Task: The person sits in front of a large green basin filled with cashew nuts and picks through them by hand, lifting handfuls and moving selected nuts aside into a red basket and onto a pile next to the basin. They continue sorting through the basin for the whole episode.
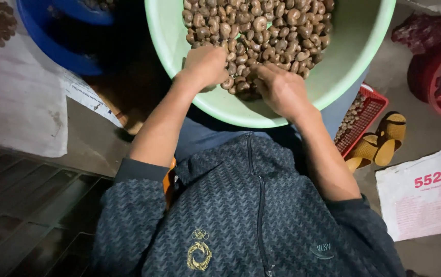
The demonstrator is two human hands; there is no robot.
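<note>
A large pale green basin point(354, 61) rests on my lap, holding a heap of brown, kidney-shaped nuts in their shells point(261, 31). My left hand point(205, 64) is curled over nuts at the heap's near edge, fingers closed downward. My right hand point(281, 90) lies beside it on the near side of the heap, fingers bent among the nuts. Whether either hand grips a nut is hidden under the fingers. Both dark jacket sleeves are pushed up to the elbows.
A blue tub point(61, 36) stands at upper left on a white sack point(15, 97). A red basket with more nuts point(360, 115) sits to the right, next to yellow sandals point(382, 141). Further right are a red bucket point(438, 77) and a white printed sack point(425, 190).
</note>
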